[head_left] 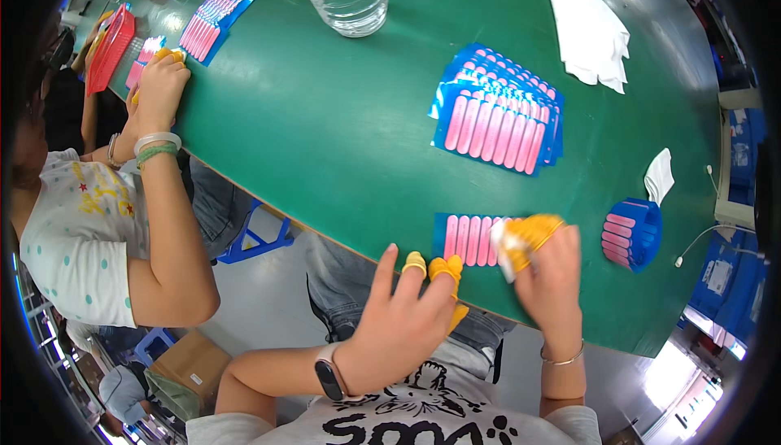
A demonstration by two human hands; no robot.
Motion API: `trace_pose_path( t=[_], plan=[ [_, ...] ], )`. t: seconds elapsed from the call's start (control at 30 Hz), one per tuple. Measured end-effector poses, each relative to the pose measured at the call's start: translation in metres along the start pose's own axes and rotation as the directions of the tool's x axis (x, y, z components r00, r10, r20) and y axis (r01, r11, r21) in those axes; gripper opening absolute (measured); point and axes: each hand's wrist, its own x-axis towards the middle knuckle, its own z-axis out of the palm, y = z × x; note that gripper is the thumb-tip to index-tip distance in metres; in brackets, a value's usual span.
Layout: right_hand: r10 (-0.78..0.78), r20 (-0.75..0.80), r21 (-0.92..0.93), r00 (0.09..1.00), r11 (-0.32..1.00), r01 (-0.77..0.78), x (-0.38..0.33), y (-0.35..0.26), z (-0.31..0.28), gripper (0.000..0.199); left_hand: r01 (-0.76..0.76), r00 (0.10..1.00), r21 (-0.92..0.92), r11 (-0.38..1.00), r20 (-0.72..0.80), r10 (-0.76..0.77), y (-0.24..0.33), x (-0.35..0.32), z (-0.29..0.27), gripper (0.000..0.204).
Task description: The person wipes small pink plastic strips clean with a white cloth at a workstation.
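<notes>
My right hand (pixel 550 282) has yellow finger cots on its bent fingers and presses a folded white cloth (pixel 508 251) onto the right part of a blue sheet (pixel 439 233). Pink rounded strips in a row cover that sheet, which lies flat near the table's front edge; its right end is hidden under the hand. By the sheet's lower left corner is my left hand (pixel 399 331), fingers stretched and apart, holding nothing. It wears yellow finger cots too, while its outermost finger is bare. Whether its fingertips touch the sheet I cannot tell.
On the green table (pixel 325 136) lies a fanned stack of similar sheets (pixel 496 124). Right of my hands stands a curled blue-and-pink sheet (pixel 633 235) beside a small white cloth (pixel 659 175). White cloths (pixel 590 34) and a clear bottle (pixel 350 6) are farther back. A co-worker (pixel 122 225) works at left.
</notes>
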Motion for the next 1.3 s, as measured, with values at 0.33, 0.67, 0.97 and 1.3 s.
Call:
trace_pose_path(
  t=[0.33,0.67,0.97,1.3],
  plan=[
    [0.566,-0.25,0.569,0.786,0.742,-0.353,-0.023,0.009,-0.021,0.017,0.099,0.989,-0.163,0.982,-0.094,-0.115,-0.014,0.039,-0.015,0.065],
    [0.643,-0.159,0.851,0.749,0.475,-0.226,-0.051,0.008,-0.024,0.022,-0.083,0.992,-0.234,0.969,0.068,0.102,-0.013,0.056,-0.012,0.049],
    [0.728,-0.158,0.972,0.667,-0.006,0.237,-0.063,0.006,-0.036,0.028,-0.331,0.943,-0.355,0.874,-0.083,0.323,0.014,0.104,0.012,0.044],
    [0.77,-0.511,0.845,0.382,0.369,0.387,-0.11,0.053,-0.052,0.03,-0.348,0.937,-0.412,0.842,-0.185,0.296,0.056,0.149,0.044,0.07]
  ],
)
